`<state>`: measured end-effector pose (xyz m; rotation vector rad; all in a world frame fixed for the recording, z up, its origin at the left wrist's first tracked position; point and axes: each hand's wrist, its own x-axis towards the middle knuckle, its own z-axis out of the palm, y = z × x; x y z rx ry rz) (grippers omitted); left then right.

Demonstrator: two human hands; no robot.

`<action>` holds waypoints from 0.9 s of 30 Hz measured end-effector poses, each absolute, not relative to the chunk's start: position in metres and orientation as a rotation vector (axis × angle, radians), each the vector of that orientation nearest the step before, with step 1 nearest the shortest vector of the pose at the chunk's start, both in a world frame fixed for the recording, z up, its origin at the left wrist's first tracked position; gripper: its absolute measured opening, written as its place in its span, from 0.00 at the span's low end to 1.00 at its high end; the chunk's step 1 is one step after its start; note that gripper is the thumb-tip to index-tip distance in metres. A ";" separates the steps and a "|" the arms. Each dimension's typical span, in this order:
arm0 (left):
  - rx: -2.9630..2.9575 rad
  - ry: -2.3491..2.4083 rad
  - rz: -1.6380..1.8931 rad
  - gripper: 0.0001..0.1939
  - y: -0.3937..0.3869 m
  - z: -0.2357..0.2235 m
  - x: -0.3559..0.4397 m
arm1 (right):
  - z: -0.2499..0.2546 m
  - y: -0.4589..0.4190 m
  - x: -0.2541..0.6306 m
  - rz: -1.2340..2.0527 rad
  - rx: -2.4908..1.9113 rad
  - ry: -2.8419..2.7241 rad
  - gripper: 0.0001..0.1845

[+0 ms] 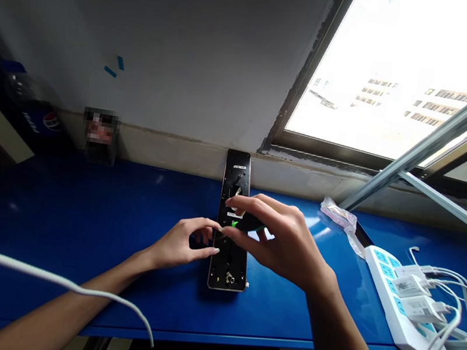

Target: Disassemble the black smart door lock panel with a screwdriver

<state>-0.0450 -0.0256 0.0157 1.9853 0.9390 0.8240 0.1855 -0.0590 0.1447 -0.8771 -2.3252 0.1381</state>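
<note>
A long black panel (227, 260), like the back of a door lock, with screw holes and small metal parts, lies on the blue table with its far end near the wall. My right hand (281, 233) is closed around a dark screwdriver handle (250, 222) with a bright green part, held above the panel's middle. The screwdriver's tip is hidden. From the left, my left hand (187, 241) reaches to the panel's edge. Its thumb and index finger are apart, with the index fingertip close to my right thumb; nothing shows between them.
A white power strip (387, 294) with chargers and cables lies at the right. Near it is a plastic packet (339, 214). A white cable (78, 287) crosses above my left forearm. At the left stands a Pepsi bottle (34, 102). A metal brace (439, 131) slants before the window.
</note>
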 end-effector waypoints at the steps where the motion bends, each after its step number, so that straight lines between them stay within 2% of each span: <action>1: 1.985 0.942 0.824 0.20 -0.026 0.016 -0.045 | 0.144 -0.059 0.185 0.134 -0.875 -2.297 0.16; 2: 1.982 0.944 0.825 0.21 -0.026 0.016 -0.045 | 0.143 -0.059 0.184 0.142 -0.869 -2.272 0.17; 6: 1.974 0.932 0.819 0.21 -0.026 0.016 -0.045 | 0.143 -0.059 0.183 0.181 -0.867 -2.281 0.29; 11: 1.985 0.940 0.825 0.19 -0.025 0.017 -0.044 | 0.145 -0.059 0.184 0.139 -0.927 -2.292 0.13; 13: 1.978 0.933 0.821 0.20 -0.025 0.015 -0.044 | 0.145 -0.059 0.184 0.178 -0.890 -2.294 0.16; 16: 1.975 0.930 0.816 0.22 -0.025 0.014 -0.045 | 0.145 -0.060 0.184 0.221 -0.849 -2.313 0.27; 17: 1.980 0.933 0.814 0.22 -0.025 0.013 -0.045 | 0.145 -0.060 0.184 0.206 -0.856 -2.319 0.26; 20: 2.005 0.949 0.796 0.20 -0.027 0.014 -0.044 | 0.144 -0.060 0.184 0.133 -0.880 -2.313 0.15; 22: 1.999 0.958 0.770 0.21 -0.028 0.015 -0.043 | 0.143 -0.059 0.184 0.144 -0.865 -2.300 0.13; 25: 1.944 0.954 0.725 0.25 -0.031 0.017 -0.040 | 0.142 -0.060 0.183 0.218 -0.820 -2.288 0.25; 27: 1.897 0.930 0.710 0.27 -0.032 0.018 -0.039 | 0.141 -0.060 0.182 0.220 -0.824 -2.285 0.27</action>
